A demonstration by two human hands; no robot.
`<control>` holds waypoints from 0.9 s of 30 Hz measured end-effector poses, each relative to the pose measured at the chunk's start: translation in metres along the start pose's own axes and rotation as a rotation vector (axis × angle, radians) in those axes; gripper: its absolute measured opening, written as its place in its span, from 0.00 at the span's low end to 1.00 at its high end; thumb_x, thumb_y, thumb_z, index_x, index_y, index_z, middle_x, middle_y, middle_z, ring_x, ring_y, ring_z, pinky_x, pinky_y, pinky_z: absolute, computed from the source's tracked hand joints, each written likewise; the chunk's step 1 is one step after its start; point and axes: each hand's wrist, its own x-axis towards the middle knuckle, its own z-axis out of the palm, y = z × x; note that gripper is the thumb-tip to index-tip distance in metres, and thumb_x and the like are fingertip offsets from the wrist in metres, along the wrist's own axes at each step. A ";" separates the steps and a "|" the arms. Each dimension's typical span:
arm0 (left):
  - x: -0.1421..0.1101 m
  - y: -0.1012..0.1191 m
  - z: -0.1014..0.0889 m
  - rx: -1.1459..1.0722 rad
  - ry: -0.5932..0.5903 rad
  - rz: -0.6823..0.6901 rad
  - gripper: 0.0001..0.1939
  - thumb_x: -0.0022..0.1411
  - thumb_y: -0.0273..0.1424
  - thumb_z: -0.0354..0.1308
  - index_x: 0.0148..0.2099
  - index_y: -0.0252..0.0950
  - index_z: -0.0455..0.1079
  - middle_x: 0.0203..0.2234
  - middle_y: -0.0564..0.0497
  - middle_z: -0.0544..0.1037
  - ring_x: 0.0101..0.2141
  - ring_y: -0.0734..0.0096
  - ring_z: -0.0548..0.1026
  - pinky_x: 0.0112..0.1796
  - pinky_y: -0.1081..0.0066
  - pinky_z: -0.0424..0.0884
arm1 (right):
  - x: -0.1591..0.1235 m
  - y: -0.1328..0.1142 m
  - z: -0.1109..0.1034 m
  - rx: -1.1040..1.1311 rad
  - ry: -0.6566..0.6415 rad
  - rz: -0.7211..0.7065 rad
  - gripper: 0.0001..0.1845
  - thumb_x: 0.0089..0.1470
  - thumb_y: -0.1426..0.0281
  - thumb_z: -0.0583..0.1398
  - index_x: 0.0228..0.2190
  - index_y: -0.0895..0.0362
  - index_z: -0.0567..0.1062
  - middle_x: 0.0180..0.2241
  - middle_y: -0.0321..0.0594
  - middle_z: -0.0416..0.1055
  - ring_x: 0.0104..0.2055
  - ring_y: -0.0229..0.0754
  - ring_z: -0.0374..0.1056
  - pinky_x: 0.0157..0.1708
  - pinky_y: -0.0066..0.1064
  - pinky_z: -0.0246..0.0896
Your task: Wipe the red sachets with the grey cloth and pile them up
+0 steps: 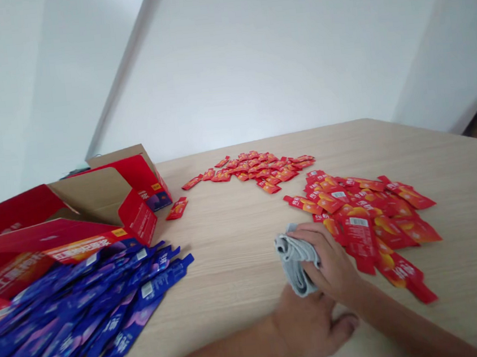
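Observation:
A folded grey cloth [296, 269] is gripped in my right hand [337, 267], fingers wrapped over its upper side. Below it, my left hand [305, 325] is low over the table, its thumb stretched out to the right. The cloth's lower edge meets the back of my left hand, or hangs just above it; I cannot tell which. My left fingers are partly hidden behind the right hand, and no object shows in them. Just beyond my right hand lies a pile of red and orange sachets [356, 203], some with barcodes facing up.
Smaller red sachets [258, 168] are heaped farther back, with a single one [177, 208] nearer the boxes. At left stand an open red carton [138, 217] and another red box [153, 179] behind it. Long blue sachets [85, 308] are spread before them on the wooden table [231, 270]. A white wall [272, 55] rises behind.

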 end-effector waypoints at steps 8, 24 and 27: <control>-0.031 -0.092 -0.048 0.308 0.142 -0.379 0.33 0.74 0.43 0.45 0.74 0.36 0.46 0.74 0.40 0.43 0.72 0.50 0.40 0.65 0.48 0.54 | 0.001 0.004 0.010 0.087 0.113 0.039 0.18 0.65 0.68 0.56 0.55 0.51 0.66 0.51 0.47 0.68 0.54 0.50 0.67 0.54 0.44 0.67; 0.034 -0.320 -0.093 0.567 0.440 -1.119 0.27 0.69 0.42 0.59 0.65 0.38 0.63 0.66 0.41 0.62 0.63 0.48 0.63 0.60 0.42 0.61 | -0.029 0.010 0.029 0.101 -0.130 -0.005 0.24 0.60 0.63 0.58 0.58 0.46 0.68 0.48 0.47 0.74 0.46 0.54 0.77 0.40 0.38 0.78; 0.023 -0.351 -0.111 0.597 0.494 -1.273 0.27 0.69 0.41 0.60 0.65 0.37 0.63 0.66 0.41 0.62 0.63 0.47 0.62 0.61 0.41 0.59 | -0.035 0.023 0.037 0.122 -0.215 -0.032 0.26 0.60 0.60 0.59 0.59 0.45 0.68 0.48 0.46 0.76 0.46 0.53 0.78 0.36 0.35 0.79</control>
